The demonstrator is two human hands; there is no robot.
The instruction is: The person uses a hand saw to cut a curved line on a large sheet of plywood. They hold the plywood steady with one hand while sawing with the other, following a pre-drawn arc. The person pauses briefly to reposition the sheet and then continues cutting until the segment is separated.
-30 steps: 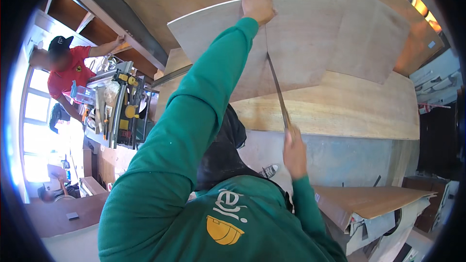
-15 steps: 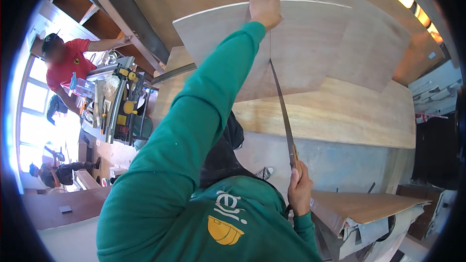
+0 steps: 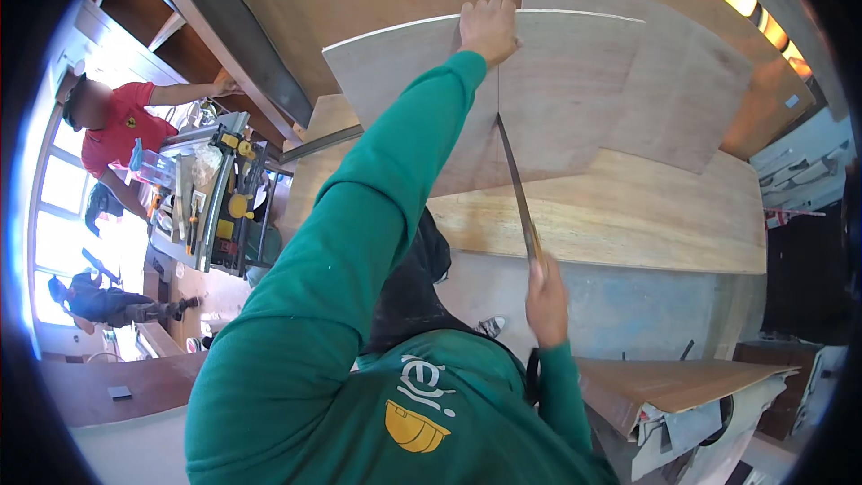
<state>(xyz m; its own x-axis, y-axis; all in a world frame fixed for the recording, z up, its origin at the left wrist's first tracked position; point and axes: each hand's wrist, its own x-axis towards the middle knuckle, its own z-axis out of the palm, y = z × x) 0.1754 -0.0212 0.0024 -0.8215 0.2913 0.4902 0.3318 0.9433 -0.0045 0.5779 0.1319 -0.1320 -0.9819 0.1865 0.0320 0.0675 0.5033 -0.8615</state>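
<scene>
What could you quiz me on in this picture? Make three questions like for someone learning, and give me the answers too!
1. Which hand is holding the saw?
2. True or false: the person wearing the camera has red sleeves.
3. What does the left hand grip?
A) a yellow clamp
B) the edge of the pale board
C) a window frame

Key:
1. The right hand.
2. False: the sleeves are green.
3. B

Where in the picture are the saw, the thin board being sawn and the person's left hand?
Saw (image 3: 519,184): head view, midway along the blade.
Thin board being sawn (image 3: 558,94): head view, on its broad face.
Left hand (image 3: 488,33): head view, on the back of the hand.
</scene>
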